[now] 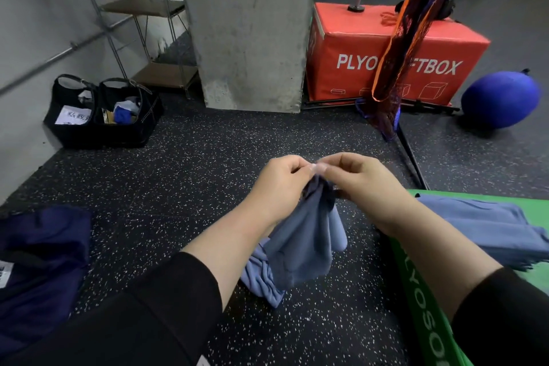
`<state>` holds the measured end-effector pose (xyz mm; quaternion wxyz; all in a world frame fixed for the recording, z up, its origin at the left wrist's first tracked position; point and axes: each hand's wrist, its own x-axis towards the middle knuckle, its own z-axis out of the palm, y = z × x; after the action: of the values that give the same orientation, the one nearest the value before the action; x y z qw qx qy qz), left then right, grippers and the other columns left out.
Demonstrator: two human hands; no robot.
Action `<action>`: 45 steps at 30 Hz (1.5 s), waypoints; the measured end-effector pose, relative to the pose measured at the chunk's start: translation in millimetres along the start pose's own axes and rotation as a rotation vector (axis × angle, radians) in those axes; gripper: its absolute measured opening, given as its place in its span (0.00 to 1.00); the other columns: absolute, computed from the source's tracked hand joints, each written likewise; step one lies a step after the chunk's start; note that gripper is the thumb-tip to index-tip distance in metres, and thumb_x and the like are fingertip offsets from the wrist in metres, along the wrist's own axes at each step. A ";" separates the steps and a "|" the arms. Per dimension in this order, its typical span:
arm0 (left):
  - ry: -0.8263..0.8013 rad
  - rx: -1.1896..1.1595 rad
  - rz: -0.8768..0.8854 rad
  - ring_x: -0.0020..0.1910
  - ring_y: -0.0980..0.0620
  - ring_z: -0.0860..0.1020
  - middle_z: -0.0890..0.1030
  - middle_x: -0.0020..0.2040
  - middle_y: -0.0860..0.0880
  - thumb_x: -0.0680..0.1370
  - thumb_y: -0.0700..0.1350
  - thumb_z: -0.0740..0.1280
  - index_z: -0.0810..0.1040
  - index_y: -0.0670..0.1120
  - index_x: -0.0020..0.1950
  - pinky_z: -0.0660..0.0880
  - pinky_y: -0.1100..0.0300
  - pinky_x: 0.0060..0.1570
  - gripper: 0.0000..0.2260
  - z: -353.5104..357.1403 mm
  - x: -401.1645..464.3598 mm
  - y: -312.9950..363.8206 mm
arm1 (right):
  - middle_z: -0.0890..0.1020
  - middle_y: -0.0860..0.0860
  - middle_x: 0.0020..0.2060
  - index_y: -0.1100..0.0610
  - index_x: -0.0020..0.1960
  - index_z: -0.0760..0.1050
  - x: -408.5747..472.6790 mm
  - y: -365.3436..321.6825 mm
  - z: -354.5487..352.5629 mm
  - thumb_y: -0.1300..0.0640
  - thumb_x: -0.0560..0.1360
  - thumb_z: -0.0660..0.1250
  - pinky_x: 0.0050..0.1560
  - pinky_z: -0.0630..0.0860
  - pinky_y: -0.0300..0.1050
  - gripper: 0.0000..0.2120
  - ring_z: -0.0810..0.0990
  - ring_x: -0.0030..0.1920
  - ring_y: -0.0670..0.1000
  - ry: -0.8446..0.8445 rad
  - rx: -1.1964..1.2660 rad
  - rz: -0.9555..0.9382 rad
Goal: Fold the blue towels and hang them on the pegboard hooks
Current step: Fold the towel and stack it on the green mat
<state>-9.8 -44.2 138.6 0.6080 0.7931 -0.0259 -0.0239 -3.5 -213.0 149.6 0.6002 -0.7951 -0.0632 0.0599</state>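
Observation:
A light blue towel (303, 246) hangs bunched from both my hands, and its lower end trails onto the speckled floor. My left hand (279, 184) pinches its top edge. Right beside it, my right hand (359, 181) pinches the same edge, fingertips nearly touching. Another blue towel (487, 226) lies spread on the green box (416, 285) at the right. No pegboard or hooks are in view.
A dark blue cloth (38, 270) lies at the left. A black bag (104, 116) sits by the wall under a wire shelf (142, 9). Ahead stand a concrete pillar (249, 30), a red plyo box (386, 50), a hanging net (407, 38) and a blue ball (502, 98).

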 end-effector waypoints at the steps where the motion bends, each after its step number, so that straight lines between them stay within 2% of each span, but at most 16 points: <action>1: 0.006 -0.007 -0.002 0.37 0.50 0.77 0.82 0.36 0.44 0.82 0.45 0.65 0.81 0.41 0.43 0.78 0.41 0.51 0.12 -1.4 1.0 0.2 | 0.87 0.51 0.42 0.55 0.50 0.84 0.2 1.0 1.6 0.56 0.77 0.73 0.51 0.80 0.50 0.04 0.83 0.42 0.51 -0.011 -0.115 -0.034; 4: 0.034 0.017 0.004 0.35 0.45 0.76 0.83 0.37 0.40 0.82 0.48 0.62 0.79 0.43 0.41 0.78 0.42 0.49 0.14 -6.3 6.1 -4.1 | 0.86 0.51 0.39 0.51 0.47 0.82 3.1 6.9 7.5 0.52 0.78 0.69 0.50 0.82 0.58 0.05 0.84 0.44 0.59 0.059 -0.345 -0.064; 6: 0.058 0.101 0.020 0.34 0.50 0.74 0.80 0.35 0.45 0.84 0.50 0.61 0.78 0.46 0.42 0.76 0.49 0.42 0.14 -8.8 7.5 -5.4 | 0.84 0.50 0.36 0.50 0.45 0.81 6.3 8.7 11.5 0.52 0.79 0.65 0.45 0.81 0.50 0.08 0.82 0.39 0.56 0.094 -0.396 -0.052; 7: 0.066 0.157 0.026 0.33 0.53 0.71 0.77 0.33 0.49 0.85 0.50 0.61 0.77 0.47 0.42 0.71 0.53 0.38 0.14 -9.0 7.5 -5.6 | 0.83 0.49 0.35 0.50 0.45 0.80 6.4 7.5 13.9 0.53 0.81 0.65 0.41 0.78 0.44 0.08 0.80 0.36 0.52 0.107 -0.450 -0.050; 9: 0.044 0.206 0.030 0.30 0.56 0.66 0.71 0.30 0.54 0.85 0.51 0.61 0.74 0.48 0.40 0.64 0.56 0.33 0.15 -9.2 6.3 -3.0 | 0.81 0.47 0.34 0.51 0.47 0.79 7.1 6.2 17.8 0.54 0.82 0.63 0.35 0.70 0.40 0.07 0.75 0.35 0.48 0.131 -0.500 -0.041; 14: -0.123 0.256 0.047 0.34 0.52 0.71 0.80 0.36 0.44 0.79 0.51 0.68 0.79 0.43 0.44 0.68 0.55 0.38 0.12 -27.3 10.6 -11.7 | 0.81 0.48 0.39 0.54 0.50 0.78 11.0 6.6 13.5 0.56 0.83 0.60 0.38 0.68 0.43 0.08 0.77 0.41 0.50 0.179 -0.446 0.010; 16: -0.112 0.291 0.067 0.34 0.52 0.68 0.74 0.34 0.47 0.80 0.50 0.66 0.77 0.39 0.43 0.66 0.54 0.39 0.14 -34.2 10.1 -17.3 | 0.80 0.46 0.38 0.53 0.49 0.78 10.0 3.9 10.4 0.56 0.83 0.60 0.38 0.69 0.40 0.08 0.76 0.40 0.48 0.175 -0.458 0.000; 19: -0.092 0.193 0.087 0.35 0.53 0.66 0.71 0.34 0.48 0.78 0.54 0.66 0.75 0.36 0.42 0.63 0.55 0.38 0.20 -36.5 7.1 -19.4 | 0.79 0.46 0.38 0.54 0.49 0.77 8.5 6.0 10.3 0.56 0.83 0.59 0.39 0.69 0.43 0.09 0.75 0.40 0.47 0.117 -0.476 -0.002; 25: -0.042 0.113 0.063 0.33 0.53 0.63 0.67 0.32 0.49 0.82 0.50 0.67 0.74 0.46 0.35 0.59 0.55 0.35 0.17 -30.6 4.9 -14.8 | 0.78 0.49 0.35 0.58 0.47 0.76 6.6 9.5 15.4 0.54 0.84 0.59 0.40 0.70 0.46 0.11 0.74 0.37 0.48 0.071 -0.313 0.021; 28: -0.026 0.066 0.026 0.34 0.54 0.69 0.74 0.33 0.46 0.81 0.49 0.69 0.81 0.42 0.42 0.66 0.56 0.38 0.13 -34.0 7.4 -16.6 | 0.80 0.45 0.36 0.52 0.48 0.77 4.6 6.7 18.7 0.49 0.81 0.65 0.41 0.71 0.44 0.08 0.75 0.37 0.44 0.031 -0.349 -0.054; 31: -0.030 0.025 -0.006 0.38 0.53 0.75 0.83 0.41 0.39 0.78 0.50 0.72 0.82 0.45 0.44 0.71 0.55 0.43 0.09 -37.0 7.6 -18.9 | 0.83 0.46 0.38 0.48 0.46 0.79 6.2 7.5 19.8 0.50 0.79 0.68 0.46 0.75 0.46 0.05 0.79 0.42 0.47 0.033 -0.391 -0.086; 33: -0.031 0.136 -0.015 0.36 0.53 0.74 0.83 0.40 0.38 0.78 0.47 0.72 0.82 0.46 0.45 0.69 0.56 0.40 0.05 -40.7 8.6 -21.1 | 0.81 0.48 0.35 0.50 0.44 0.80 7.6 7.4 17.3 0.50 0.80 0.66 0.44 0.74 0.47 0.08 0.78 0.40 0.49 0.074 -0.397 -0.061; 35: -0.054 0.323 -0.045 0.31 0.54 0.72 0.81 0.36 0.44 0.78 0.43 0.70 0.82 0.48 0.46 0.66 0.58 0.35 0.02 -45.7 9.5 -23.9 | 0.77 0.48 0.30 0.53 0.43 0.79 8.4 7.8 13.0 0.50 0.80 0.66 0.38 0.70 0.46 0.11 0.73 0.35 0.48 0.122 -0.410 -0.011; 37: -0.045 0.461 -0.114 0.31 0.53 0.72 0.80 0.35 0.50 0.77 0.39 0.65 0.80 0.50 0.47 0.65 0.58 0.32 0.07 -52.0 9.6 -27.8 | 0.74 0.47 0.29 0.55 0.42 0.79 9.0 10.1 9.2 0.49 0.80 0.65 0.37 0.67 0.46 0.12 0.70 0.34 0.48 0.148 -0.412 0.047; 42: 0.065 0.634 -0.233 0.40 0.47 0.76 0.81 0.40 0.52 0.76 0.37 0.60 0.80 0.52 0.43 0.67 0.57 0.36 0.12 -65.4 11.3 -39.0 | 0.69 0.47 0.27 0.59 0.41 0.78 8.8 14.9 5.4 0.51 0.80 0.66 0.31 0.61 0.43 0.13 0.65 0.29 0.47 0.177 -0.433 0.107; 45: 0.063 0.479 -0.251 0.36 0.47 0.77 0.82 0.41 0.49 0.76 0.35 0.57 0.80 0.53 0.46 0.69 0.58 0.34 0.16 -63.1 12.0 -39.9 | 0.65 0.47 0.26 0.64 0.40 0.73 11.3 17.4 5.8 0.52 0.79 0.66 0.29 0.58 0.44 0.17 0.62 0.28 0.47 0.166 -0.416 0.091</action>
<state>7.0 26.1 116.4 0.3958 0.9117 0.0868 -0.0675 7.1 -210.3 131.0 0.4232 -0.9059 0.0114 0.0069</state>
